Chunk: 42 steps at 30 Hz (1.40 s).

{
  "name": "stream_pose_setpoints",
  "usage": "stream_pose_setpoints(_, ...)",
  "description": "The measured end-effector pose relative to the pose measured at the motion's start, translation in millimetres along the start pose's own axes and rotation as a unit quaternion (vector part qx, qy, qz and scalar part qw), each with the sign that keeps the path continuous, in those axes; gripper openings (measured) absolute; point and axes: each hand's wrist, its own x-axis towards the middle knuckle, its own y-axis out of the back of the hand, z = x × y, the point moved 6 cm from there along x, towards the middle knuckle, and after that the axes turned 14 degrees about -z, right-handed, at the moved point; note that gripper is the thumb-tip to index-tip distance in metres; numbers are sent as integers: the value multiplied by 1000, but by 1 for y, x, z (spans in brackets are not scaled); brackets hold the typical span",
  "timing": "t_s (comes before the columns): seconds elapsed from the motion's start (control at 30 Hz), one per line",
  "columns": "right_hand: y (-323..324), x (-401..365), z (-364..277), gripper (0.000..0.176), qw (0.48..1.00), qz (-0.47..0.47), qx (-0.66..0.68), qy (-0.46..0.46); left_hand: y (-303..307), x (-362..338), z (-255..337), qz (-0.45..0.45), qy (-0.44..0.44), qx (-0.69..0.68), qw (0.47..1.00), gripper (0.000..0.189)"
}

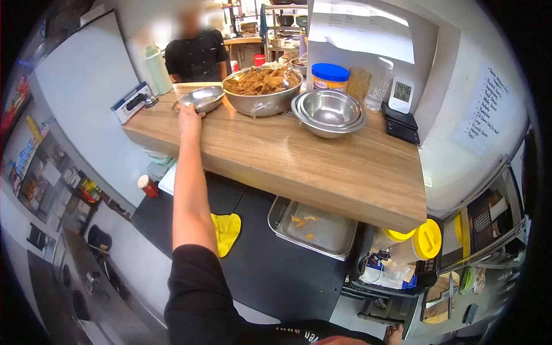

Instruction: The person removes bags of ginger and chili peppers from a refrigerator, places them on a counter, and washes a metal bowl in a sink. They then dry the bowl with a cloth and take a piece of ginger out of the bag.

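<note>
My left hand (188, 119), at the end of an outstretched arm, grips the near rim of a shallow metal bowl (208, 99) on the wooden counter. The fingers are partly hidden at the rim. Just right of that bowl stands a large metal bowl (261, 103) heaped with brown, breaded-looking food (261, 81), with clear plastic wrap around it. Further right, several metal bowls (329, 109) are nested together. My right hand (394, 333) shows only in part, low at the bottom edge by my side; its fingers are too small and cut off to read.
Behind the counter (276, 149) stands a person in black (196, 57). A blue-lidded tub (330, 76), a digital clock (401, 95) and a black scale (402, 123) line the back right. Below are a yellow cloth (226, 233), a metal tray (313, 227) and yellow-lidded containers (426, 240).
</note>
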Motion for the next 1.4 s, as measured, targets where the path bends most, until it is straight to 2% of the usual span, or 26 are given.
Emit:
stream_pose_setpoints(0.1, -16, 22, 45, 30, 1000, -1, -16, 2, 55, -67, -3, 77, -61, -24, 995, 37)
stream_pose_setpoints(0.13, -19, 35, 54, 22, 992, 82, -33, 93, 78, -98, -5, 122, -95, -34, 987, 36)
stream_pose_setpoints(0.2, -21, 39, 65, 14, 955, 192, -28, 224, 117, -164, -16, 74, -98, -54, 991, 30)
stream_pose_setpoints(0.27, -28, 49, 81, 13, 953, 175, -35, 246, 170, -249, -10, 64, -102, -35, 992, 25)
stream_pose_setpoints(0.3, -27, 54, 82, 13, 949, 165, -35, 265, 189, -290, -12, 23, -78, -36, 996, 25)
stream_pose_setpoints(0.4, -23, 55, 61, 13, 952, 145, 20, 267, 250, -405, 0, -78, -64, -69, 992, 33)
stream_pose_setpoints(0.43, -22, 60, 54, 13, 956, 146, 47, 251, 251, -438, -14, -67, -83, -76, 991, 27)
stream_pose_setpoints(0.47, -18, 58, 34, 13, 938, 153, 21, 310, 257, -467, -14, -119, -54, -86, 988, 28)
stream_pose_setpoints(0.57, -18, 72, -15, 14, 918, 143, 35, 368, 243, -533, -9, -243, 27, -108, 964, 29)
stream_pose_setpoints(0.6, -13, 71, -45, 17, 897, 155, 37, 412, 237, -540, -3, -242, 32, -108, 964, 29)
stream_pose_setpoints(0.63, -8, 67, -69, 22, 879, 162, 35, 448, 232, -550, 13, -221, -29, -111, 968, 28)
stream_pose_setpoints(0.67, 9, 64, -96, 38, 894, 97, 60, 433, 226, -562, 27, -204, -91, -118, 967, 28)
stream_pose_setpoints(0.7, 22, 75, -104, 53, 887, 159, 119, 417, 216, -570, 30, -222, -88, -127, 963, 28)
stream_pose_setpoints(0.73, 56, 81, -116, 58, 852, 222, 221, 419, 208, -570, 31, -228, -97, -134, 959, 27)
stream_pose_setpoints(0.77, 89, 102, -117, 53, 832, 250, 357, 344, 201, -567, 31, -230, -105, -138, 958, 27)
stream_pose_setpoints(0.8, 137, 88, -126, 62, 736, 265, 507, 362, 196, -565, 29, -221, -116, -156, 956, 26)
stream_pose_setpoints(0.83, 181, 39, -160, 64, 682, 304, 507, 430, 192, -563, 25, -232, -112, -157, 953, 26)
stream_pose_setpoints(0.87, 212, 15, -181, 65, 633, 208, 573, 478, 190, -558, 20, -222, -112, -176, 953, 26)
stream_pose_setpoints(0.9, 231, -5, -208, 67, 549, 59, 604, 574, 188, -552, 11, -206, -117, -194, 952, 25)
stream_pose_setpoints(0.93, 240, -43, -246, 77, 534, -7, 581, 615, 178, -546, -4, -208, -123, -224, 944, 26)
stream_pose_setpoints(0.97, 239, -65, -269, 77, 530, 0, 583, 616, 172, -535, -16, -206, -131, -224, 943, 26)
stream_pose_setpoints(1.03, 209, -102, -336, 89, 567, -161, 489, 643, 160, -513, -44, -203, -149, -233, 939, 26)
stream_pose_setpoints(1.1, 176, -120, -391, 98, 630, -95, 464, 615, 143, -484, -77, -197, -170, -258, 930, 26)
stream_pose_setpoints(1.27, 130, -122, -478, 87, 604, -93, 523, 594, 131, -422, -128, -248, -201, -271, 908, 29)
stream_pose_setpoints(1.37, 117, -120, -498, 84, 620, -27, 549, 560, 122, -395, -153, -254, -221, -271, 902, 29)
stream_pose_setpoints(1.4, 110, -119, -502, 83, 644, -13, 546, 536, 119, -388, -158, -244, -229, -277, 901, 28)
